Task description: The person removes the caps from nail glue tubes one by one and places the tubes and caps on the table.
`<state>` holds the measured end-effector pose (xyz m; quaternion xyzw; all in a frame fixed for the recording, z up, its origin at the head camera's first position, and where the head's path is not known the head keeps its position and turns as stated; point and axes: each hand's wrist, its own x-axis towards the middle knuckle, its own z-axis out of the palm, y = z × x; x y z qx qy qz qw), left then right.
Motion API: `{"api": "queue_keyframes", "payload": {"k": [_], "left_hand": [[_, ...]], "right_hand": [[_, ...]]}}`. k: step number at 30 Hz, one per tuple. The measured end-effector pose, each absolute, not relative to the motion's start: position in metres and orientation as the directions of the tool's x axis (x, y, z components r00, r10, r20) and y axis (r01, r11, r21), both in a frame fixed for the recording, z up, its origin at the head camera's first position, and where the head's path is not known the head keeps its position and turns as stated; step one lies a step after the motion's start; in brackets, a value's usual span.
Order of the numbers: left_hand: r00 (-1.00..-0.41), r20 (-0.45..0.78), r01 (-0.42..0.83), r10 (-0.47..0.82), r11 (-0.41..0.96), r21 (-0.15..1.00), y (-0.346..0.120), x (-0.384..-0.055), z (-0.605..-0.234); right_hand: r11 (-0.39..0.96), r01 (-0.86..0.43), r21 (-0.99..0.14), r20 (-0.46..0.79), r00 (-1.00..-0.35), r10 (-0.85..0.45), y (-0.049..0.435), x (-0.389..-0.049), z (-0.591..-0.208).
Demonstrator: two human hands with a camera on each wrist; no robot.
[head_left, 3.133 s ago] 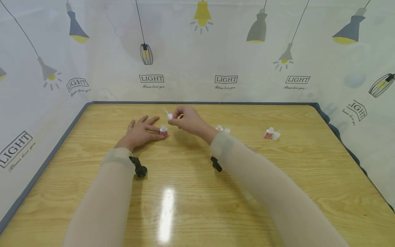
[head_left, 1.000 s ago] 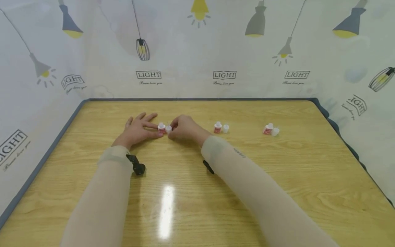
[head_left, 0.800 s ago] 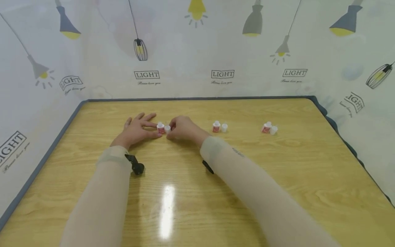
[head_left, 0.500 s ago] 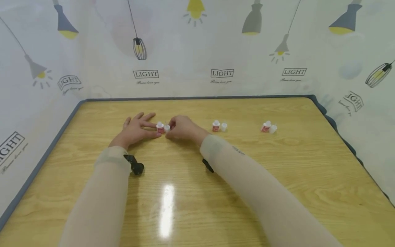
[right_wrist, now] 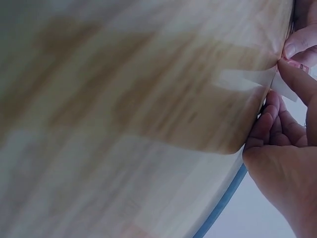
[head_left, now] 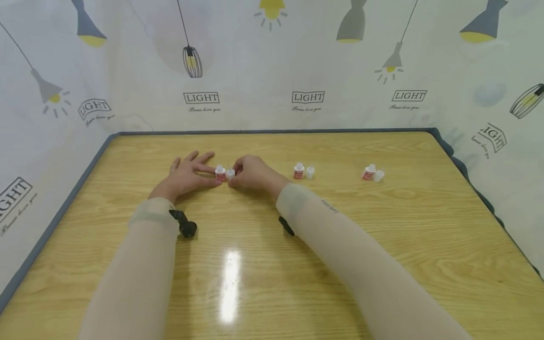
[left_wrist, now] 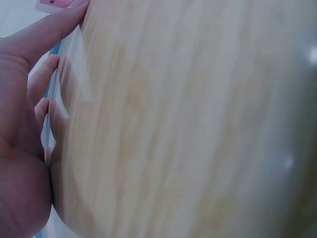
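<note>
A small white bottle with a red label (head_left: 220, 174) stands on the table in the head view. My left hand (head_left: 187, 175) holds it between thumb and index finger, the other fingers spread on the tabletop. Right beside it on the table is a small white cap (head_left: 230, 174) with a thin pin pointing up. Thumb and fingertips of my right hand (head_left: 255, 171) pinch this cap. In the left wrist view the bottle (left_wrist: 55, 4) shows only at the top edge, by the left thumb. The right wrist view shows the cap (right_wrist: 284, 88) at the right fingers.
A second red-labelled bottle (head_left: 299, 171) stands to the right with a white cap (head_left: 310, 172) beside it. Further right, a third bottle (head_left: 369, 173) has its own cap (head_left: 378, 175) next to it. The wooden table (head_left: 255, 264) meets a lamp-printed backdrop (head_left: 255, 66) at the back.
Earlier the right hand held the cap in the air above and right of the bottle. It has come down, and the cap now stands beside the bottle. The left hand has stayed at the bottle.
</note>
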<state>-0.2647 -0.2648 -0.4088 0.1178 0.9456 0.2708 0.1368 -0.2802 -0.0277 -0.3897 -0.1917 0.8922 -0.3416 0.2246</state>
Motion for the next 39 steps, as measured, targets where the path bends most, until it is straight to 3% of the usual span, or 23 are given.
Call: {"api": "queue_keyframes", "payload": {"k": [20,26,33,36,39], "left_hand": [[-0.928,-0.207,0.153,0.309,0.824,0.546,-0.258,-0.265,-0.41],[-0.914,-0.222,0.152,0.34,0.793,0.59,-0.272,-0.271,-0.411],[-0.905,-0.292,0.062,0.31,0.774,0.63,-0.279,-0.264,-0.362],[-0.932,-0.229,0.099,0.281,0.805,0.584,-0.277,-0.255,-0.329],[-0.955,-0.125,0.172,0.27,0.843,0.51,-0.274,-0.247,-0.306]], "right_hand": [[0.692,-0.176,-0.701,-0.27,-0.832,-0.485,-0.022,-0.277,-0.393],[0.739,-0.19,-0.646,-0.326,-0.807,-0.492,-0.029,-0.284,-0.384],[0.672,-0.267,-0.691,-0.223,-0.805,-0.55,-0.007,-0.28,-0.328],[0.662,-0.342,-0.667,-0.154,-0.806,-0.572,0.02,-0.271,-0.294],[0.711,-0.419,-0.564,-0.099,-0.821,-0.562,0.059,-0.261,-0.269]]}}
